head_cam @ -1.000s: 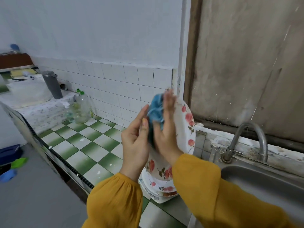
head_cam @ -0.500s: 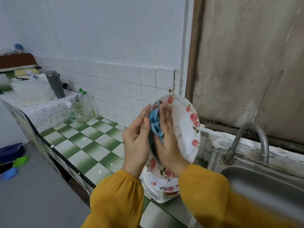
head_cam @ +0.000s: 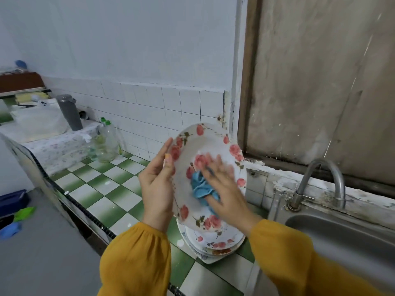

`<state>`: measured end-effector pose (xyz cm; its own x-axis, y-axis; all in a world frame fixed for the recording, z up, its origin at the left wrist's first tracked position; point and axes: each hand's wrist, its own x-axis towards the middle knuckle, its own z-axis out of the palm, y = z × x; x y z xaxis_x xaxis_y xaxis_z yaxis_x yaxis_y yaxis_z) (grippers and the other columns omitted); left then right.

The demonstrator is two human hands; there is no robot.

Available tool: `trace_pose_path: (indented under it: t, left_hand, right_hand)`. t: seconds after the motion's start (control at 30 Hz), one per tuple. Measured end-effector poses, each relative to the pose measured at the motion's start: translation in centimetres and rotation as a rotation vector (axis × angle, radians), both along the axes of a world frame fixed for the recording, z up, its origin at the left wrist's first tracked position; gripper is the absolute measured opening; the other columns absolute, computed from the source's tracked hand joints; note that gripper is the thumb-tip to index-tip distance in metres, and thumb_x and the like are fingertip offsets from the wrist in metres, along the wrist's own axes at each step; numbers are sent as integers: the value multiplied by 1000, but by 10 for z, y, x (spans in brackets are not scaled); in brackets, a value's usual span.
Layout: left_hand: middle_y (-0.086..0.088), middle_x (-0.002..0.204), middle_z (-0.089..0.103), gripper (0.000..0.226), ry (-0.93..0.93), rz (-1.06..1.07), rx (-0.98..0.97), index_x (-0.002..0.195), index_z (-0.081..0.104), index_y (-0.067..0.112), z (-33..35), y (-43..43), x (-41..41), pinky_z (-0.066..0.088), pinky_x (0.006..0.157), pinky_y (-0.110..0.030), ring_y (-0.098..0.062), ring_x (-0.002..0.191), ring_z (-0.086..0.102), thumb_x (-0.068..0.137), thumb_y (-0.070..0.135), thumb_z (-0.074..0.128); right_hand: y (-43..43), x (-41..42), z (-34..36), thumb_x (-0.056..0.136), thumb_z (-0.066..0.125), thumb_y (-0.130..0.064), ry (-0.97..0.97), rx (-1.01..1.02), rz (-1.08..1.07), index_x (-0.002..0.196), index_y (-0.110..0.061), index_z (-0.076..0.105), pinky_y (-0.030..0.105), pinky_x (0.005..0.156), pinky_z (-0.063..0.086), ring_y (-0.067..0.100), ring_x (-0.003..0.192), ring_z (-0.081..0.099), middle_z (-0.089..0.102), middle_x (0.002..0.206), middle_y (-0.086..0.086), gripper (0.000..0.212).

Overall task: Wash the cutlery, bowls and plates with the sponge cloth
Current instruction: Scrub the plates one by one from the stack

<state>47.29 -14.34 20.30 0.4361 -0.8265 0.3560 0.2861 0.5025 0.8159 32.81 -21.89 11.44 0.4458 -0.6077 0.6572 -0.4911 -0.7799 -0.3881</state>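
Plate (head_cam: 213, 144), rose pattern, is held up over the counter (head_cam: 102, 189), tilted near upright with its face towards the person. It sits just above a stack of matching plates (head_cam: 213, 242) that stands beside the sink (head_cam: 342, 236). Step in hand looks like scrubbing the plate's face with the sponge cloth (head_cam: 201, 189). Left hand (head_cam: 157, 189) does the holding: narrow grip, thumb on the front of the left rim, fingers going behind the plate where I can't see their ends. Right hand (head_cam: 226, 193) does the work: wide grip, fingers (head_cam: 220, 167) splayed flat, pressing the bunched blue cloth onto the middle of the plate. It's motion-blurred, so I can't tell if the thumb hooks the cloth or just lies on it. My take on doing this well: overlapping circles from the centre out to the rim. Turn the plate partway in the left hand so the band under the thumb gets wiped too. Flat pressure is fine, but the cloth is bunched small, and spreading it would cover more per pass. Push against the left fingers behind, not the thumb alone, or a soapy plate could slip and drop onto the stack below. The back needs a pass as well, and I can't see its state from here. No water visible at the tap (head_cam: 320, 180), so rinsing is presumably a separate step, best done over the sink.
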Motion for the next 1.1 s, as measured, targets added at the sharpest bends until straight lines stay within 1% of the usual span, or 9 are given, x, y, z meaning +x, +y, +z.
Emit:
trace_pose_path:
  t: [0.13,0.23,0.37,0.47,0.53,0.63,0.77,0.97,1.1]
  left_hand:
    - [9,103,74,35,-47,-2,30,121,61,22,-13,3,-11,55,73,-18,-7,93,70,97,-1,49]
    - [9,110,72,30,-118,-32,11,119,62,23,-18,2,-29,55,80,-19,-8,103,68,97,6,51]
    - [13,115,69,29,-179,7,-35,119,62,24,-18,0,-28,51,95,-22,-8,116,62,96,10,51]
    - [6,114,71,32,-176,-30,-56,122,59,24,-18,1,-29,53,85,-18,-10,110,65,97,7,49]
    - [6,116,68,32,-207,-2,-59,121,59,24,-16,-2,-33,50,87,-15,-5,112,63,97,5,49]
    - [13,107,71,32,-168,17,-52,122,59,23,-9,-11,-26,53,89,-20,-6,107,66,98,5,48]
    - [21,97,73,30,-130,34,-77,123,57,24,-3,-11,-6,53,78,-15,-1,97,68,99,8,47]
    - [20,100,73,30,-168,-32,-37,123,58,23,-19,-11,-19,54,78,-17,-3,99,68,98,10,49]
    - [17,107,71,29,-213,3,-49,117,63,25,-16,-15,-34,52,95,-25,-8,112,64,98,7,50]
  right_hand:
    - [-37,-18,22,94,59,-18,-363,78,-398,152,-34,8,58,119,-5,20,147,-24,-20,161,0,79]
    - [-29,11,53,97,46,-16,-639,92,-341,153,-25,8,48,122,1,24,149,-17,-12,161,-2,68]
    - [-14,31,52,98,43,-22,-452,-80,-68,154,-11,13,42,123,-1,23,150,-11,0,163,7,64]
    - [-24,27,65,100,40,-32,-702,57,-289,155,-16,9,44,123,-3,19,149,-15,-7,163,2,65]
    - [-10,37,71,102,41,-32,-751,194,-244,154,-23,1,39,122,-6,12,147,-19,-12,160,-13,66]
    - [26,54,42,103,37,-34,-537,251,56,156,-27,2,16,117,-8,0,146,-15,-5,159,-21,63]
    - [12,13,-12,99,40,-31,-108,78,-157,155,-27,-1,42,120,-15,4,146,-20,-10,161,-17,69]
    - [-39,-13,32,97,38,-34,-518,56,-517,155,-18,2,50,119,-12,21,147,-21,-8,163,3,71]
    - [-8,33,71,100,37,-36,-608,65,-129,153,-20,-5,29,120,-10,17,148,-20,-15,160,-9,69]
